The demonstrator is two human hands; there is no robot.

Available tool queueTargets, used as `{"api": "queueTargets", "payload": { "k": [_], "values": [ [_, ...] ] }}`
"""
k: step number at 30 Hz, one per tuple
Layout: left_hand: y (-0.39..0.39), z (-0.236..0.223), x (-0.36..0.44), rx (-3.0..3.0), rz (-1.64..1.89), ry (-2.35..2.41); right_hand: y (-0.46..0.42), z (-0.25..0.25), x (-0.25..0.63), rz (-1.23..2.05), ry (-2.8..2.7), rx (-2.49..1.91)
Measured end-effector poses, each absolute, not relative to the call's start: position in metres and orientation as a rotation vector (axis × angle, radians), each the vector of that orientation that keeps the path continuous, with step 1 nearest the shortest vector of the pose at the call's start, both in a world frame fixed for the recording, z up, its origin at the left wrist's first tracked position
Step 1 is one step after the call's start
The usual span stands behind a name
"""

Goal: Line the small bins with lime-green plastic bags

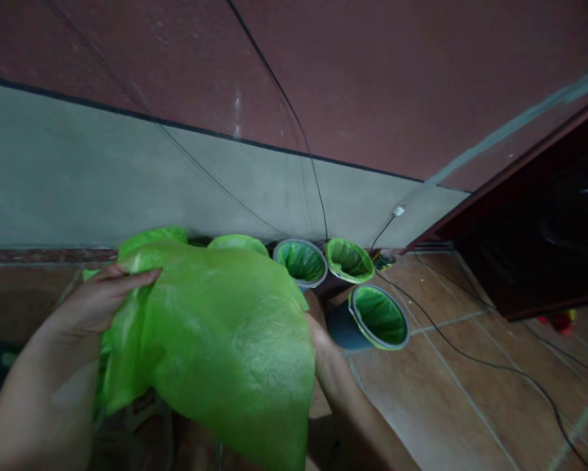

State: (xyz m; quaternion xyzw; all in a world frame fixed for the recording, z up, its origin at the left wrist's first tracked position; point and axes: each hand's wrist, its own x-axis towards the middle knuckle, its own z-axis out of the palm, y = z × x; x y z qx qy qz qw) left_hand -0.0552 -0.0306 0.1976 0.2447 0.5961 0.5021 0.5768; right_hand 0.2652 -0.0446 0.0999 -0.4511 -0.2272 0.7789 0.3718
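Left hand [104,291]: nearest the camera in the head view; thumb and fingers pinch a fold of film near its upper left part. Probable fault: slippage or a local tear, caused by load concentrated at one small grip point.
Green bag [235,320]: spread between both hands, in front of the wall and the bins; thin, creased and slack. Probable fault: layers clinging or folding over each other, caused by the soft film and uneven tension.
Right hand [319,333]: at the right edge of the bag; fingers largely hidden, so whether they are spread or closed cannot be told. Probable fault: loss of that edge, if the hidden grip is weak.
Front bin [340,327]: lined in green, tilted, just beside the right forearm. Probable fault: tipping or rolling, caused by an elbow or forearm knock.
Rear bins [278,252]: lined, close to the wall [102,176]; partly masked by the bag. Probable fault: unseen contact, caused by the blocked sight line.
Floor cable [514,371]: loose across the tiles. Probable fault: snagging, caused by a shifted bin or foot.
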Motion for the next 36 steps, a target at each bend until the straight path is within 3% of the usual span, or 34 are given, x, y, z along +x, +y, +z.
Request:
{"api": "queueTargets", "payload": {
  "k": [8,16,20,26,36],
  "values": [
    [-0.024,0.18,-0.084,0.717,1.004,1.611,-0.017,0.108,0.317,1.545,-0.462,-1.229],
    [-0.02,0.173,-0.084,0.624,1.133,1.567,-0.041,0.121,0.295,1.735,-0.765,-1.312],
    [-0.017,0.172,-0.085,0.582,1.233,1.529,-0.041,0.115,0.298,1.696,-0.8,-1.373],
    [-0.015,0.162,-0.091,0.624,1.261,1.54,-0.019,0.116,0.311,1.354,-0.538,-1.196],
    [-0.005,0.151,-0.1,0.585,1.463,1.618,-0.027,0.114,0.311,1.388,-0.765,-1.218]
  ]
}}
